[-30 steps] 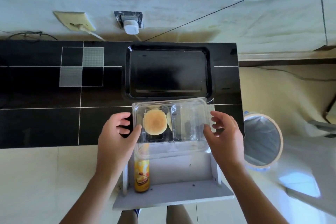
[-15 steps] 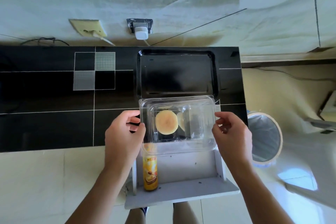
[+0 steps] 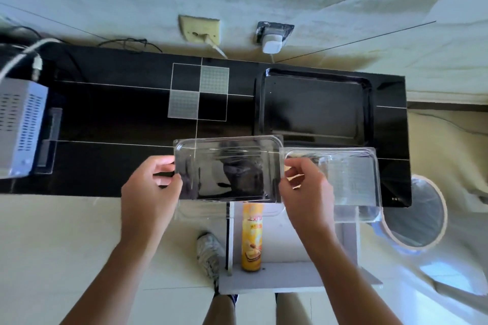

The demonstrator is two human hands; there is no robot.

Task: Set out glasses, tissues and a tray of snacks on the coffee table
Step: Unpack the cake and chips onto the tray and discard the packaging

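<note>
A clear plastic clamshell container (image 3: 348, 179) lies opened out flat on the black table (image 3: 105, 166), just in front of the empty black tray (image 3: 260, 103). Its lid half (image 3: 227, 169) is spread to the left. My left hand (image 3: 153, 190) pinches the lid's left edge. My right hand (image 3: 303, 187) grips the middle, where the two halves join, with curled fingers. The round cakes are hidden from view. A yellow snack can (image 3: 252, 237) stands on a white shelf (image 3: 290, 277) below the table edge.
A grey vented device (image 3: 21, 126) with cables sits at the table's left end. A round bin (image 3: 417, 216) stands on the floor to the right. Wall sockets with a white plug (image 3: 272, 43) are behind the table. A shoe (image 3: 208, 253) shows beside the shelf.
The closed container with cakes showing has been opened, its lid swung out to the left. My left hand followed the lid's edge; my right hand moved to the middle.
</note>
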